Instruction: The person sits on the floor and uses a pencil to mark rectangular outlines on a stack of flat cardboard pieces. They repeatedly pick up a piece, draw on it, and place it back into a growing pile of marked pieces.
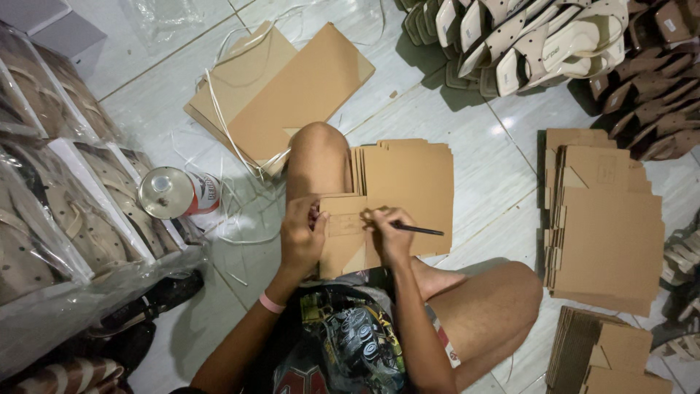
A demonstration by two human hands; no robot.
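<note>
Both hands meet over a flattened cardboard box blank [348, 237] that lies across the person's lap, resting on the top of a stack of similar blanks [408, 182] on the tiled floor [474, 146]. Seen from the head camera, the left hand [301, 237] is closed over the blank's left edge, thumb on top and fingers curled under, which looks like a way to keep the piece from sliding. The right hand [392, 232] is pinched around a dark pen [417, 229], its tip down on the cardboard and its shaft pointing off to the right, the heel of the hand bearing on the blank as a writer's hand does. A pink band [271, 303] circles the left wrist.

The person sits on the floor with one knee raised behind the stack and the other leg folded to the right, so the work sits close between them. Just left of the raised knee stands a round tin [175, 192] with a shiny lid, among loose white strapping [233, 138]. Beyond it lie larger cardboard sheets [284, 95]. To the right, well apart, more piles of folded blanks [605, 226] are within reach. Pale sandals [539, 44] are heaped at the top, and bagged footwear [65, 204] fills the left side.
</note>
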